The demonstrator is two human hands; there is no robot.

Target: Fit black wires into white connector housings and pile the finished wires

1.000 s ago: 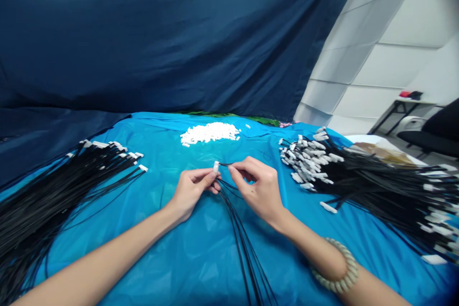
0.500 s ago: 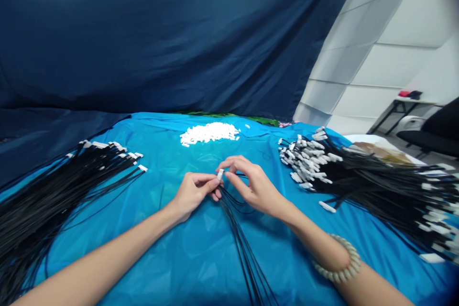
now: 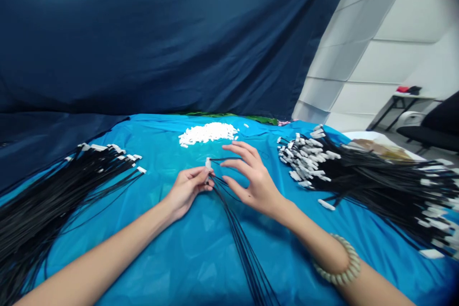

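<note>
My left hand (image 3: 187,188) is closed in a pinch on a small white connector (image 3: 208,163) fitted on a thin black cord (image 3: 224,158). A bundle of loose black cords (image 3: 240,239) runs from that pinch down toward me across the blue cover. My right hand (image 3: 251,177) hovers just right of the connector with its fingers spread, holding nothing. A pile of small white connectors (image 3: 209,133) lies a little beyond both hands.
A heap of black cords with white ends (image 3: 53,191) lies at the left. A larger heap of such cords (image 3: 358,172) lies at the right. The blue table cover (image 3: 179,258) ends at a dark blue curtain (image 3: 161,38). A desk and a chair stand far right.
My right hand has let go of the connector and opened, lifting slightly up and away. My left hand keeps the connector pinched and has shifted a little to the left.
</note>
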